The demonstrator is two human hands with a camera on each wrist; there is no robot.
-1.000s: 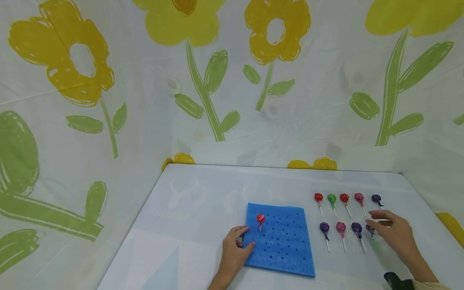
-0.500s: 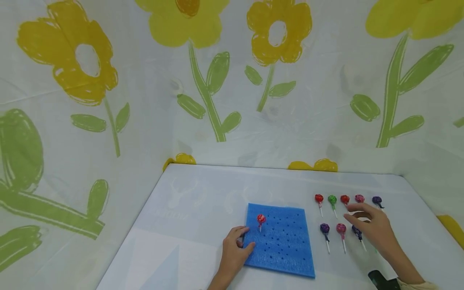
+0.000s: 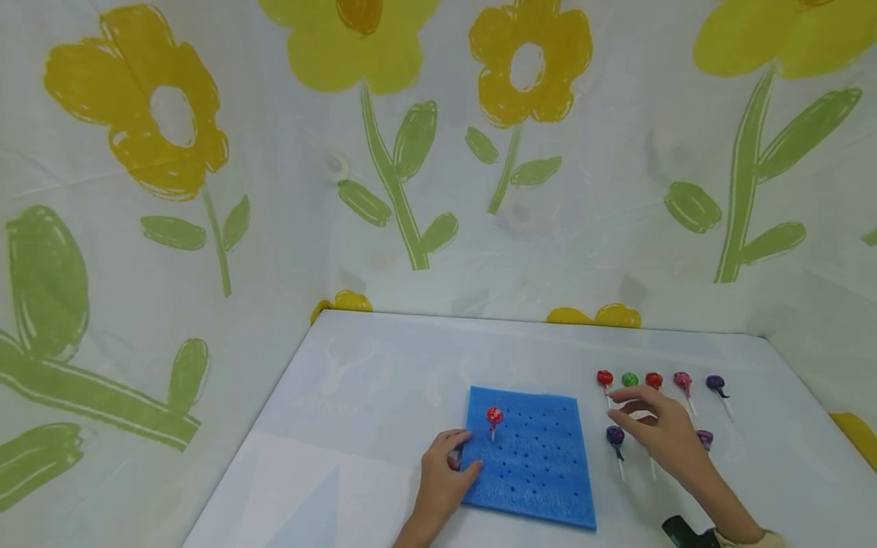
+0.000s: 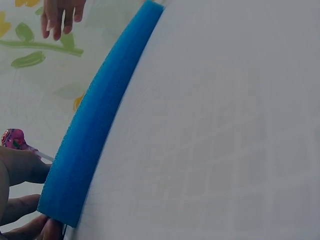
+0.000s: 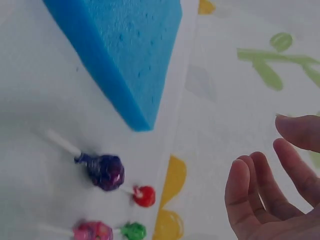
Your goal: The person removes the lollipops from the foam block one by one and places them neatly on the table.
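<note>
My left hand holds the left edge of a blue foam board dotted with small holes, thumb on top and fingers along the side. A red-wrapped lollipop stands upright in the board near its upper left. In the left wrist view, its patterned wrapper shows beyond the thumb. My right hand hovers over the rows of lollipops, fingers loosely bent and nothing between them. It covers part of the nearer row; a purple lollipop lies just below its fingertips.
The farther row holds red, green, another red, pink and purple lollipops. Another purple one peeks out beside the right wrist. A flower-printed curtain rises behind the white table.
My right hand has moved left across the lollipops, from the right end of the nearer row toward the board, still holding nothing. The left hand and the board have stayed put.
</note>
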